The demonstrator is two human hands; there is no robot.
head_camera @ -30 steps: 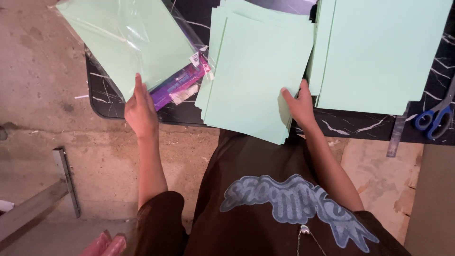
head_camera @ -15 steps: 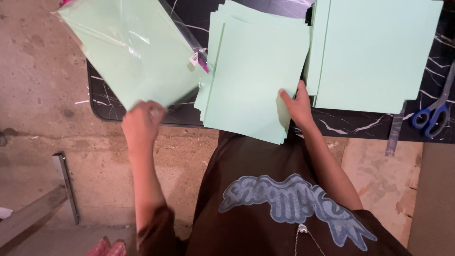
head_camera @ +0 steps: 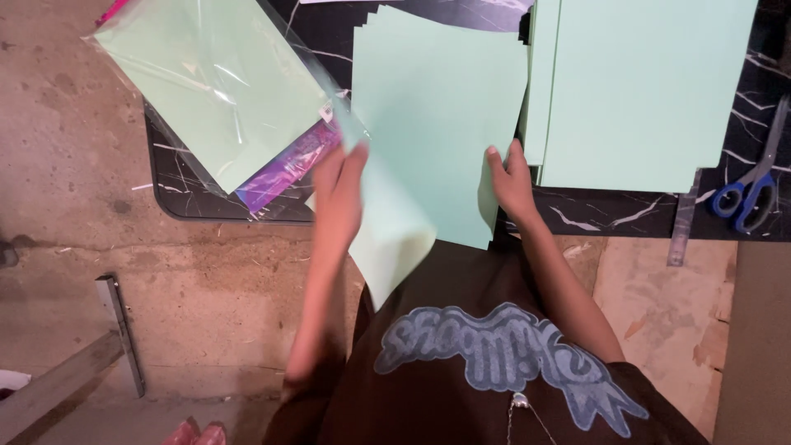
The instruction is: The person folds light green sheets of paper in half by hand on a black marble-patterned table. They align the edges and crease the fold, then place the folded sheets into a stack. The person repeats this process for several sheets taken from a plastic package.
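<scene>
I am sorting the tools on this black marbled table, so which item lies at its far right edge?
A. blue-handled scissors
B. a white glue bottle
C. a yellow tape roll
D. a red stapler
A: blue-handled scissors lie on the black marbled table right of the pale green paper stacks.

The left hand (head_camera: 338,194) and its loose sheet (head_camera: 387,239) are motion-blurred — the fingers' grip unreadable. The right stack (head_camera: 643,91) runs off the top edge; paper hides much of the counter (head_camera: 610,213).

Two hands (head_camera: 339,194), one pair of scissors (head_camera: 748,198), one ruler (head_camera: 683,231).
</scene>
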